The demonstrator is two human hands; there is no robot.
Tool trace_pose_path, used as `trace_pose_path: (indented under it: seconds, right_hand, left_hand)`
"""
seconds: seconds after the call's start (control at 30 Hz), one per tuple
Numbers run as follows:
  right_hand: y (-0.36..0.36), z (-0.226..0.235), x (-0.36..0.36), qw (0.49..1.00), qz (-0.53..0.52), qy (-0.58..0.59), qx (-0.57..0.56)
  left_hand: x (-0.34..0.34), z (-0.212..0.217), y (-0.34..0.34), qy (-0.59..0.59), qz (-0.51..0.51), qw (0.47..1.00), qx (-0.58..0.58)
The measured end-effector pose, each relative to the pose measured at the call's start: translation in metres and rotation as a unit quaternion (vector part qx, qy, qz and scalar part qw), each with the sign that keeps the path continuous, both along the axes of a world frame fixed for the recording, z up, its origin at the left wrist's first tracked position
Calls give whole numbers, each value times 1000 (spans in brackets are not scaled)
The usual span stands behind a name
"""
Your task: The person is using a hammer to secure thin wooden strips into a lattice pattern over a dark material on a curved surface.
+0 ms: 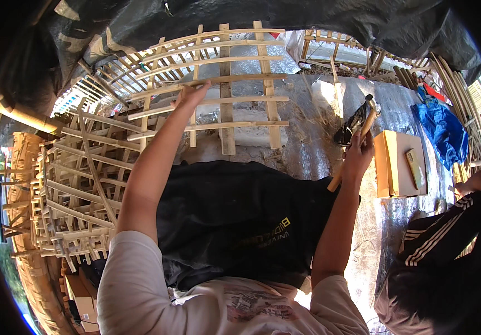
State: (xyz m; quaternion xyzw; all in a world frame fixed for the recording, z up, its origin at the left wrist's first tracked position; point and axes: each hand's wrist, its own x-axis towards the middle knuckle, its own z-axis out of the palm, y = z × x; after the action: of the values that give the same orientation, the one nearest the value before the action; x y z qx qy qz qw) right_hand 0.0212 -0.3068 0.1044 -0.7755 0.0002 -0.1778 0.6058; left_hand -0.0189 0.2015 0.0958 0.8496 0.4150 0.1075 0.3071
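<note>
Gripping a hammer (358, 125), right hand (358, 159) fingers wrap its handle.

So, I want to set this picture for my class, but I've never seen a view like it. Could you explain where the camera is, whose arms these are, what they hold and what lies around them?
There is one picture, taken by a wide fisheye camera worn on a person's head and looking down, so straight edges bend near the rim. The two bare forearms rising from the lower edge are that person's own. The left hand rests on a slat of a bamboo lattice frame lying in front of them. The right hand grips the wooden handle of a hammer, raised beside the frame. A black cloth covers the lap. More finished frames are stacked at the left. At the right stand a yellowish box and a blue plastic bag, and another person in a striped sleeve works nearby.
</note>
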Motion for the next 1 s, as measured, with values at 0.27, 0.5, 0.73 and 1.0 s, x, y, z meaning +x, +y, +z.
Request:
trace_pose_path:
  seconds: [0.27,0.5,0.73,1.0]
  right_hand:
    - [-2,10,-4,1000,4,8,10]
    - [8,8,-4,999,16,33,-8]
    - [16,21,-9,996,26,81,-30]
    - [24,23,-12,993,30,83,-83]
  left_hand:
    - [3,-33,-36,38,-9,998,-43]
    - [24,-76,6,-75,-36,982,-171]
    - [15,-54,-14,-105,-17,943,-315]
    - [30,-28,10,-129,27,950,-283]
